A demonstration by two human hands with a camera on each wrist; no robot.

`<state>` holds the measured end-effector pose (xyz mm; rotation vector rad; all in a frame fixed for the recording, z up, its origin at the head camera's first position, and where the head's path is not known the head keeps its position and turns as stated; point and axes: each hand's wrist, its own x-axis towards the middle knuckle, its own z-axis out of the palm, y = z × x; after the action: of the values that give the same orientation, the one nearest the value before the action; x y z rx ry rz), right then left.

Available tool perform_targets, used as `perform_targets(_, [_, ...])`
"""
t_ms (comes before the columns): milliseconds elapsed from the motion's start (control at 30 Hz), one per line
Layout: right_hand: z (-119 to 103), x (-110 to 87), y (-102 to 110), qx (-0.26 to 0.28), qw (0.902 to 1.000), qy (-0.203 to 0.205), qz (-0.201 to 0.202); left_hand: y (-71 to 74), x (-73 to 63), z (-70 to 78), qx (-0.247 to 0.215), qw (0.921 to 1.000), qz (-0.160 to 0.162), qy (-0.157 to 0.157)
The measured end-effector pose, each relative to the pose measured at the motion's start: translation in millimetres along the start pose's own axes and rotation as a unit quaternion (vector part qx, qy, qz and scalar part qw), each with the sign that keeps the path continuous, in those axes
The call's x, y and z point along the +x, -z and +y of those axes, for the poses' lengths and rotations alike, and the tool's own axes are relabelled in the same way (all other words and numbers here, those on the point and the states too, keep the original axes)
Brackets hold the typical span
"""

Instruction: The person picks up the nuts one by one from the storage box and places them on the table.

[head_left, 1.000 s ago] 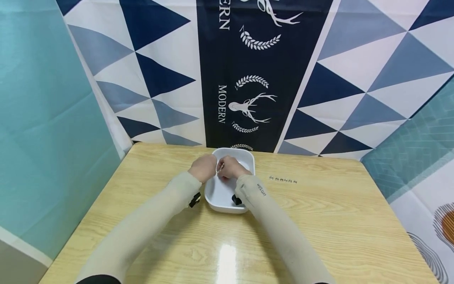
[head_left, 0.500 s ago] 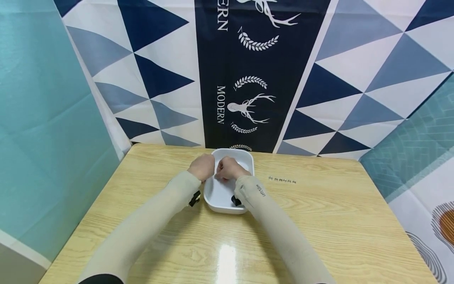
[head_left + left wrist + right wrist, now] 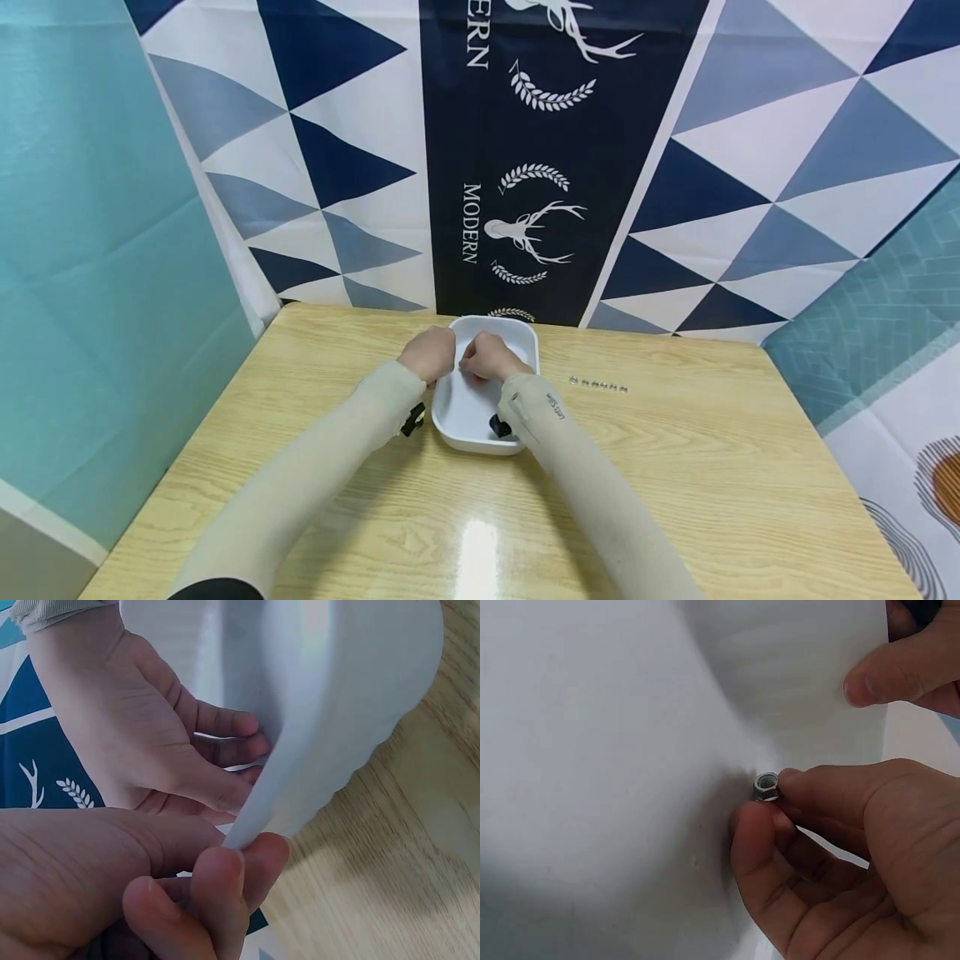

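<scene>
My left hand [image 3: 430,352] grips the left rim of a white rectangular plastic tub [image 3: 471,425]. In the left wrist view its thumb lies on the inner side and its curled fingers [image 3: 217,889] on the outer side of the tub wall. My right hand [image 3: 491,356] reaches inside the tub. A small silver hex nut [image 3: 766,784] is pinched between its thumb and forefinger, close to the tub's inner wall, with the threaded hole showing. In the head view the nut is hidden by the hand.
Several small shiny metal pieces [image 3: 573,380] lie in a row on the wooden table [image 3: 675,483], right of the tub. Behind the table's far edge hangs a patterned cloth [image 3: 360,183]. A pale teal sheet [image 3: 97,250] borders the left side.
My right hand has dipped slightly, and its fingertips have turned lower inside the tub, a little farther from the left hand. The left hand keeps its grip on the rim.
</scene>
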<state>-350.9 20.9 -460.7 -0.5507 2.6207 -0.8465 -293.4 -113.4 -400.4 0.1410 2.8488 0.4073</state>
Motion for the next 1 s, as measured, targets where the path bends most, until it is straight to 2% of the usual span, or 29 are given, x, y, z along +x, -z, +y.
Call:
perform_targets(533, [2.3,2.3,-0.9,0.026,0.9982,-0.054,0.004,0.8,0.7,1.2,-0.012,0.9997,-0.018,0.015])
perform_targets(800, [0.4,-1.1,-3.0,0.042,0.9976,-0.053,0.016,0.6,0.7,0.5,-0.008,0.9998,-0.016,0.008])
perform_targets(1000, [1.5,0.1,-5.0,0.040,0.9981,-0.047,-0.004,-1.2,2.1,0.8,-0.004,1.0000,-0.008,0.004])
